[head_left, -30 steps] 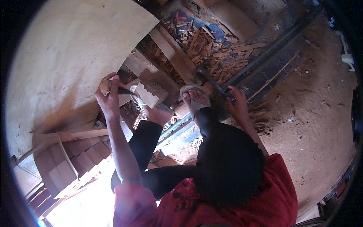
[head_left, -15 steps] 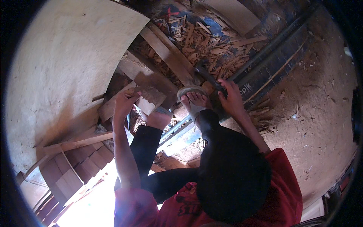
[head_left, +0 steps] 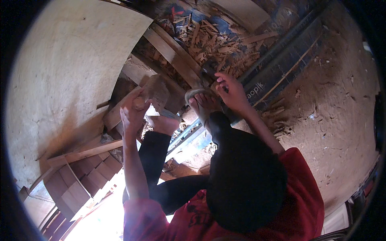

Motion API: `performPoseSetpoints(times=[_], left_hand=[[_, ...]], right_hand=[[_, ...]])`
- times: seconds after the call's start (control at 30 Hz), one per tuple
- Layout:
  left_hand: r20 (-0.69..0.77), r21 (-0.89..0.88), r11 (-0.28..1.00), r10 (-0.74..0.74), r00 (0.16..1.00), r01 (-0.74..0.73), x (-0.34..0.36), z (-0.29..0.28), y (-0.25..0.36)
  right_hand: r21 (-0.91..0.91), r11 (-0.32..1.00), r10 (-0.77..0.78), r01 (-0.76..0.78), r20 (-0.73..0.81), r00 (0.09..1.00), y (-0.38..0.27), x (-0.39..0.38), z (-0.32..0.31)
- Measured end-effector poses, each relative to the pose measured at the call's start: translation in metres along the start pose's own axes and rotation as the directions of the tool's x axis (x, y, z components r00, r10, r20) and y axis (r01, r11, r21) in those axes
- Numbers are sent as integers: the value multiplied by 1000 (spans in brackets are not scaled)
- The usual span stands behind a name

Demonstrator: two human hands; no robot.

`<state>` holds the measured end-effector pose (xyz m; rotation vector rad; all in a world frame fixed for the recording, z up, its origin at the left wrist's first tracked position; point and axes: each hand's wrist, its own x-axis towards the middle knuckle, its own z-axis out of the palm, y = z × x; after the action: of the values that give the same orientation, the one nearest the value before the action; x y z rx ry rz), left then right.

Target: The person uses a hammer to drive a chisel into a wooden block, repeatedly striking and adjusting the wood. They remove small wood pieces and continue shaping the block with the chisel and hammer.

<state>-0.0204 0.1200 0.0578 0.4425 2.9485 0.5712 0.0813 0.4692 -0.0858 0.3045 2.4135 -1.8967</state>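
Note:
My left hand (head_left: 132, 111) grips one end of a short, thick wooden block (head_left: 157, 91), raised above my left foot. The block's broad face is brown and in shade. My right hand (head_left: 232, 94) is beside my right foot, its fingers loosely bent and apart, with nothing plainly held. Just beyond its fingertips lies a dark tool (head_left: 209, 69); its shape is hard to make out in the shadow. My sandalled right foot (head_left: 203, 102) rests at the lower end of a pair of long wooden boards (head_left: 173, 52).
Wood chips (head_left: 205, 42) cover the ground ahead. A large pale sheet (head_left: 72, 68) curves along the left. Stacked wooden pieces (head_left: 88, 176) lie at lower left. A dark blue printed sheet with a ridged edge (head_left: 277, 68) runs diagonally at right, beside dusty ground (head_left: 325, 132).
The block in my left hand has tilted up, turning its pale end out of sight. My right fingers have loosened from the dark tool's handle. The whole view has shifted slightly.

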Motion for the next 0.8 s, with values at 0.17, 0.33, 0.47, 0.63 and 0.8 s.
performPoseSetpoints(times=[0.17, 0.33, 0.47, 0.63, 0.8], left_hand=[[-36, -95, 979, -185, 982, 181, 2, 1, -24], [12, -181, 968, -176, 984, 175, -1, -2, -47], [144, -192, 925, -303, 942, 327, 9, 4, -62], [216, -156, 922, -317, 923, 354, 17, 11, -60], [100, -75, 972, -217, 971, 224, 3, 17, -55]], right_hand=[[91, 995, -43, 48, -57, 997, 0, 10, -5], [53, 998, -13, 15, -42, 999, -1, 3, -7], [74, 989, 128, -129, 23, 992, -2, -3, -2], [44, 990, 136, -138, 29, 990, 3, -8, 2], [-83, 993, 74, -78, -51, 996, 17, -14, -2]])
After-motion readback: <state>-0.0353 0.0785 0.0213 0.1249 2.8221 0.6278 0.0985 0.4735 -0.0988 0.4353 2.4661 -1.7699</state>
